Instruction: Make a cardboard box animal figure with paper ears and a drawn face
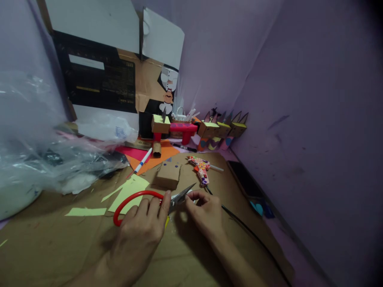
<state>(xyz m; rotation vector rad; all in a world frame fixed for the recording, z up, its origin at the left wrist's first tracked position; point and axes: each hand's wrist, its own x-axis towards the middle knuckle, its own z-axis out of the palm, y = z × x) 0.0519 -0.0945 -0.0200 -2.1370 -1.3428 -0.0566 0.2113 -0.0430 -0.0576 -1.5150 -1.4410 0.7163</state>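
Note:
My left hand point(140, 225) is closed round a pair of scissors point(181, 197) with red handles, its blades pointing away to the right. Close to the blades, my right hand point(207, 212) is closed in a pinch on a small white piece point(190, 193), mostly hidden by the fingers. Whether the blades touch it I cannot tell. A sliver of yellow point(166, 221) shows beneath the scissors. Just beyond them sits a small cardboard box point(169, 175) with blue dots on it. Pale yellow paper point(128, 191) lies beside the left hand.
A patterned glue gun point(201, 167) lies behind my right hand, its cable point(248, 229) trailing toward me. A phone point(243, 178) rests by the right wall. Cardboard figures point(223, 129) line the back. Clear plastic point(38, 147) bulges at left; a marker point(143, 161) lies on orange paper point(167, 153).

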